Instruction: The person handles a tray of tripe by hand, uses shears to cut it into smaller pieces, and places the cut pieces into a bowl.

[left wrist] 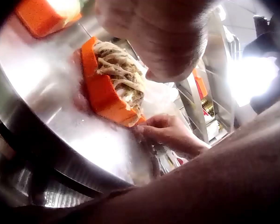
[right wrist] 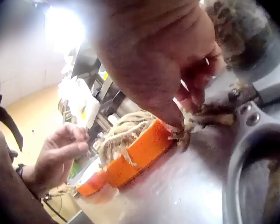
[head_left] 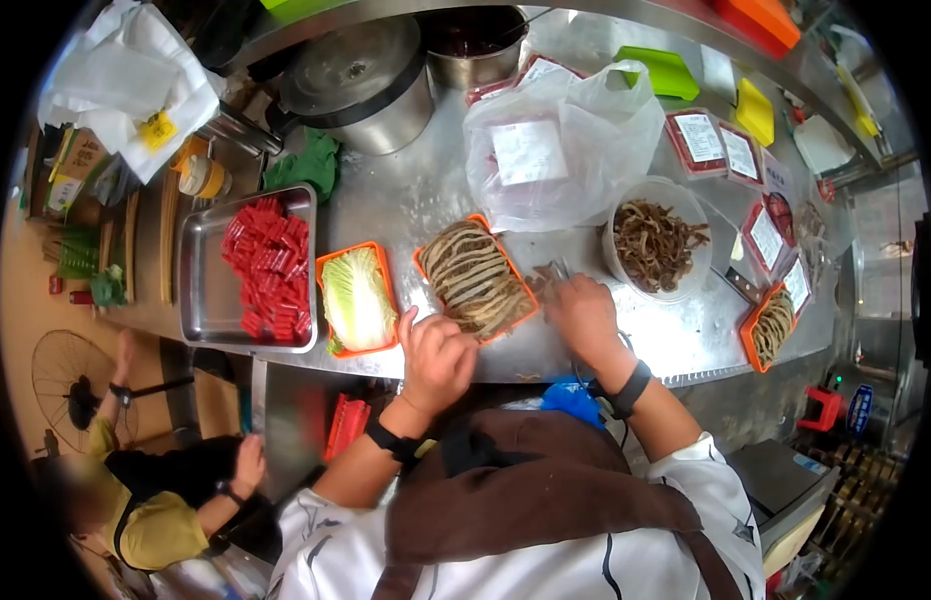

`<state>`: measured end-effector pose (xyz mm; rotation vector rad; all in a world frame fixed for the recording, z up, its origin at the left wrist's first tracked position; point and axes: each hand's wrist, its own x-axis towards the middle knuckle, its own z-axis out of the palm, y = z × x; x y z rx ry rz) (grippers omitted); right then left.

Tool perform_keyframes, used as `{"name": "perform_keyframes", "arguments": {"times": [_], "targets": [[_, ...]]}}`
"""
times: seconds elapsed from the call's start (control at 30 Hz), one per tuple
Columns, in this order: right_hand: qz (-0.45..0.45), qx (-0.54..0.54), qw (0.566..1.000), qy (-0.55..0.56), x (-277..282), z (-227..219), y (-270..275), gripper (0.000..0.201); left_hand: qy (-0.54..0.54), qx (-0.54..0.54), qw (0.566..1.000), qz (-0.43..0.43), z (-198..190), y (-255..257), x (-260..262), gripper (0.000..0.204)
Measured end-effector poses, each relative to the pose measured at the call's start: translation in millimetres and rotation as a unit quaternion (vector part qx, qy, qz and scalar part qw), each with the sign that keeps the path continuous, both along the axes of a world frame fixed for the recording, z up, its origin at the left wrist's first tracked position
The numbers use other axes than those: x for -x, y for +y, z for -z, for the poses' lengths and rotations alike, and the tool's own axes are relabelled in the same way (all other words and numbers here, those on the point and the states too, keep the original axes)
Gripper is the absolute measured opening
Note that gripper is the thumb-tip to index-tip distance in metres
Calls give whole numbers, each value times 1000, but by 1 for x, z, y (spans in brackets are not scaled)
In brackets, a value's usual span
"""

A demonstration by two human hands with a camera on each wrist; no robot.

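Pinches loose brown strips [right wrist: 185, 131] with right hand [head_left: 585, 318], low on steel counter [head_left: 370, 205], between orange tray [right wrist: 142, 151] of ridged strips [head_left: 467, 272] and round plastic tub [head_left: 695, 278] of dark shreds [head_left: 650, 240]. Holds left hand [head_left: 435, 365] released, with loosely bent fingers and nothing in grasp, just beside near edge of same tray. Shows scissors [right wrist: 243, 133] just beside right hand; can't tell if touching. To the left, has napa cabbage [head_left: 357, 300] in second orange tray [left wrist: 36, 21], then steel tray [head_left: 205, 270] of red packets [head_left: 267, 265] farther left. On far side, has lidded pot [head_left: 355, 80] at left, white plastic bag [head_left: 605, 115] around labelled pack [head_left: 527, 152] near middle, labelled red packs [head_left: 697, 140] at right. Right of tub, shows knife [head_left: 742, 286] and third orange tray [head_left: 752, 342] of ridged strips.
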<state>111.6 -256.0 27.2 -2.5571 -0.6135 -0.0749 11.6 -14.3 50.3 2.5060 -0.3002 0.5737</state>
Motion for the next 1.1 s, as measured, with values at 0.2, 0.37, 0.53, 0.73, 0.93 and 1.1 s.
{"name": "perform_keyframes", "arguments": {"times": [0.2,0.37,0.53,0.73,0.93,1.1], "targets": [[12,77,997,-9,-6,25,4,16,-9,13,1000,13,-18,-5,1,22],[27,-145,959,242,-22,-22,-15,13,33,101,993,59,-41,-16,-15,22],[-31,-301,815,494,-30,-45,-37,13,145,276,944,107,-48,-45,-38,37],[-80,-348,748,559,-27,-75,-38,15,207,320,916,126,-47,-62,-48,45],[-122,-283,738,600,-22,-80,-31,19,249,268,924,110,-57,-48,-36,29],[-221,-200,708,640,-8,-62,-33,21,477,318,818,45,-54,-28,-1,13]]}}
